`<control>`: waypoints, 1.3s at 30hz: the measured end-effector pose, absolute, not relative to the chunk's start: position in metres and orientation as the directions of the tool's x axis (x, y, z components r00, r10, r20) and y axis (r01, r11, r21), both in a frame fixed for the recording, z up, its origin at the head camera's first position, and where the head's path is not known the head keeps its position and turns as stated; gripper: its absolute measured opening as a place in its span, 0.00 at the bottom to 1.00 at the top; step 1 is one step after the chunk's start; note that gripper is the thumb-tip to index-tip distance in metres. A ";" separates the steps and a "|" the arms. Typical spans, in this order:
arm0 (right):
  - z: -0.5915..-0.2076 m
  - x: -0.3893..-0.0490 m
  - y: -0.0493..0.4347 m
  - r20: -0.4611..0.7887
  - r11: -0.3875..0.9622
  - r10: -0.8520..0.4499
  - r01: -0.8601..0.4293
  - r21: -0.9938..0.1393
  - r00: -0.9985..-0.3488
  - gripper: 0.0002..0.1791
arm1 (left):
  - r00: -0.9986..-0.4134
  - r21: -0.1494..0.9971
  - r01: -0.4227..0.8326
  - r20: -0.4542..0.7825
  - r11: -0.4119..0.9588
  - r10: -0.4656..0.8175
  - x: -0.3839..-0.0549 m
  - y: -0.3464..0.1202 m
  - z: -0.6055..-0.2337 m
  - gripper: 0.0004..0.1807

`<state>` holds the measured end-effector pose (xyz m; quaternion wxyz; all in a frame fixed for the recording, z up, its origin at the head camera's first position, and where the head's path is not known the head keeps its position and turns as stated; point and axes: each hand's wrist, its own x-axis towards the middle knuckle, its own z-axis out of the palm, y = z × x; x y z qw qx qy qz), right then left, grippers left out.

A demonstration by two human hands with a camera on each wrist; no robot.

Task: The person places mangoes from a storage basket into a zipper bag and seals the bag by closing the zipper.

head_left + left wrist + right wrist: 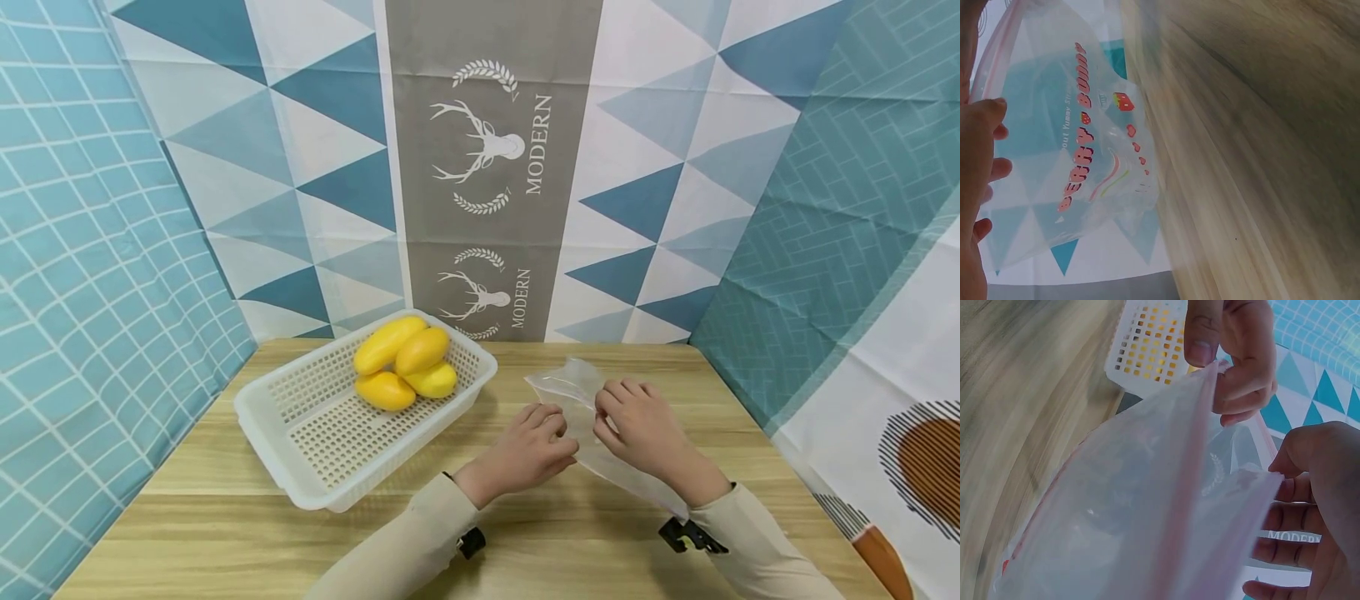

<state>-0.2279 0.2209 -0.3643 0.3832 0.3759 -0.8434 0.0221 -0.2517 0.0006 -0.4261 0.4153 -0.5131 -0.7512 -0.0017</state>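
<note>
A clear zip-lock bag (573,385) hangs between both hands above the table, its mouth parted in the right wrist view. My left hand (522,450) pinches one edge of the mouth between thumb and fingers. The opposite edge is pinched by my right hand (643,429), with the other fingers spread beside it in the right wrist view. Pink "BERRY BUNNY" lettering (1075,156) and small red hearts mark the bag's side in the left wrist view. Nothing shows inside the bag.
A white perforated plastic basket (281,454) stands on the wooden table (517,550) left of the hands. Several yellow mangoes (422,350) lie piled toward its right end. Patterned cloth (495,50) rises behind the table and along both sides.
</note>
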 end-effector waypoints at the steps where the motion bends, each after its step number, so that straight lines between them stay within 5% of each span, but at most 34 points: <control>1: -0.364 -0.228 0.221 0.663 0.715 -0.617 -0.654 0.247 -0.425 0.06 | -0.115 -0.423 0.777 0.633 0.467 0.766 -0.252 0.000 -0.426 0.08; 7: -0.363 -0.224 0.222 0.643 0.724 -0.615 -0.651 0.229 -0.457 0.06 | -0.077 -0.415 0.797 0.650 0.439 0.756 -0.254 -0.003 -0.424 0.06; 15: -0.354 -0.210 0.222 0.556 0.742 -0.612 -0.651 0.157 -0.563 0.15 | -0.101 -0.409 0.800 0.630 0.440 0.770 -0.254 -0.007 -0.421 0.06; 30: -0.342 -0.213 0.230 0.468 0.576 -0.773 -0.782 0.237 -0.427 0.32 | -0.104 -0.404 0.804 0.626 0.436 0.773 -0.259 -0.014 -0.422 0.05; 39: -0.351 -0.225 0.229 0.442 0.522 -0.814 -0.810 0.269 -0.378 0.23 | -0.126 -0.388 0.814 0.607 0.431 0.785 -0.258 -0.016 -0.419 0.05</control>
